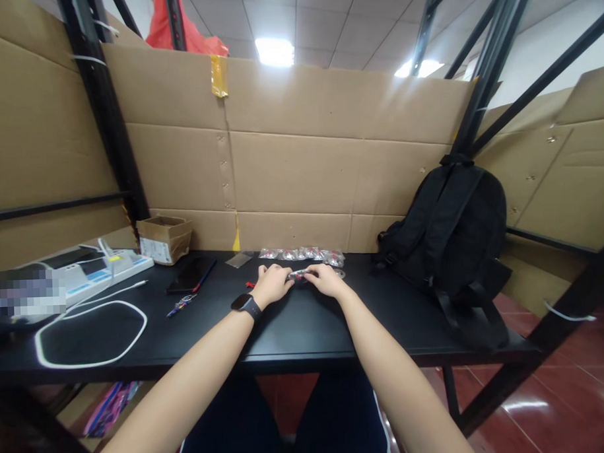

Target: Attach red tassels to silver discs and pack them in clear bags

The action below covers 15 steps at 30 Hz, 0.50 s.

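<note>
My left hand (273, 284) and my right hand (326, 279) meet at the far middle of the black table (296, 332). Both have their fingers curled around a small silvery part (298, 275) held between them; its shape is too small to make out. A black watch (246, 306) sits on my left wrist. A red-tipped object (249, 284) pokes out just left of my left hand. Right behind the hands lies a row of small clear bags (303, 254) with dark and red bits inside.
A black backpack (451, 241) leans at the table's right end. A phone (189, 275), a pen-like item (180, 305), a small cardboard box (164, 238), a white device (93, 268) and a looped white cable (87, 330) lie on the left. Cardboard walls surround the table.
</note>
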Tool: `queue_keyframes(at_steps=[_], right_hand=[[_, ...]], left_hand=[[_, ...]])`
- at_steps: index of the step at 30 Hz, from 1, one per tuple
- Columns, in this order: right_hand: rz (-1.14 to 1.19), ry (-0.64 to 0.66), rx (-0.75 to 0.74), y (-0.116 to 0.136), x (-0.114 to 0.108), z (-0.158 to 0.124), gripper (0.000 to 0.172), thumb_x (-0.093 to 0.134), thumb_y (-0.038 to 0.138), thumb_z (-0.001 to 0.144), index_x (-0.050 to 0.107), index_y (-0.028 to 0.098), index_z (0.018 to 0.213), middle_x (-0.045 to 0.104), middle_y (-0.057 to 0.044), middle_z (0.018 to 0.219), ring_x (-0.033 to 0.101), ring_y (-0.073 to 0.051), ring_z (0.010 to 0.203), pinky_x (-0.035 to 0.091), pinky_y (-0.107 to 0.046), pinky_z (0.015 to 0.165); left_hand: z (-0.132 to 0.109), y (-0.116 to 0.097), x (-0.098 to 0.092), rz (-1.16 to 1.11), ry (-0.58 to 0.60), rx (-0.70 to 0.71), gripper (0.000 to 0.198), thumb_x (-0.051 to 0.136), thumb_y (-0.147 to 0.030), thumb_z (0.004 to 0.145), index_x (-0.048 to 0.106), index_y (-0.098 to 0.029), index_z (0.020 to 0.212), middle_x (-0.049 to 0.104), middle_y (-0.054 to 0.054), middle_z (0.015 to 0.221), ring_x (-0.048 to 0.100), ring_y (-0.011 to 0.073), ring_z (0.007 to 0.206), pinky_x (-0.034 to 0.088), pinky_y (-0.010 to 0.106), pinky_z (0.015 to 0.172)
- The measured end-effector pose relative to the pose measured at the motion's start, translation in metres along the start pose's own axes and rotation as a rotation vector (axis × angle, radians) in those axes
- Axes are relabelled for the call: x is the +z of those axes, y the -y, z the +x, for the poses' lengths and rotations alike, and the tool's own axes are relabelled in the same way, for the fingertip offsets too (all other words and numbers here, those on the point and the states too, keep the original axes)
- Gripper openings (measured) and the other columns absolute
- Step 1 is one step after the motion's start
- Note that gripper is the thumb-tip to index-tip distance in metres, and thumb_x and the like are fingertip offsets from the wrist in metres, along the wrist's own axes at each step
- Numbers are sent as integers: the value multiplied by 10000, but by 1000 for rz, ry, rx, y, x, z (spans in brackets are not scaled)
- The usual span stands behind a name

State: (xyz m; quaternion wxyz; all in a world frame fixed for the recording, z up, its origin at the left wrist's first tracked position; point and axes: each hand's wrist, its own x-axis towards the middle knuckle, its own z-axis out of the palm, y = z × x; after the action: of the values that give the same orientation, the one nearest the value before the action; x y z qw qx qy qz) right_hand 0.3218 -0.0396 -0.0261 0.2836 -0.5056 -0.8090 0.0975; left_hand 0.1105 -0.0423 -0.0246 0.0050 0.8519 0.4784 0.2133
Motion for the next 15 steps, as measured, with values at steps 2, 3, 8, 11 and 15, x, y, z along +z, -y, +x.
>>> queue_keyframes(at_steps=[2,3,8,11,15], right_hand=[[139,-10,-22,-5,1,2,218,546,319,926,713,179,910,731,-41,859,650,-173,803,462,-284,790],[209,-15,-23,-6,2,2,219,551,326,921,706,171,916,730,-44,860,652,-171,798,472,-285,785],[444,12,6,-10,5,2,295,735,285,754,662,154,1009,720,-35,841,664,-166,788,500,-295,788],[483,42,21,-8,5,2,245,747,274,721,653,148,910,701,-22,774,655,-162,746,495,-294,771],[533,45,60,-5,4,0,264,762,304,692,640,145,863,662,1,695,626,-154,679,475,-272,695]], left_hand=[[1,2,-1,-37,-5,-55,223,520,-408,906,664,-244,952,729,71,967,613,297,1069,333,467,957],[1,3,-2,-67,-8,-79,217,528,-414,904,660,-249,956,735,61,963,629,294,1049,339,459,949],[3,9,-6,-193,-22,-117,209,566,-433,886,647,-277,999,759,29,965,670,285,1030,372,411,923],[3,9,-7,-241,11,-104,231,585,-427,873,638,-275,1038,769,24,922,682,273,1019,386,383,910],[1,7,-11,-301,42,-88,290,580,-406,872,605,-278,1131,773,10,868,694,246,964,385,364,899]])
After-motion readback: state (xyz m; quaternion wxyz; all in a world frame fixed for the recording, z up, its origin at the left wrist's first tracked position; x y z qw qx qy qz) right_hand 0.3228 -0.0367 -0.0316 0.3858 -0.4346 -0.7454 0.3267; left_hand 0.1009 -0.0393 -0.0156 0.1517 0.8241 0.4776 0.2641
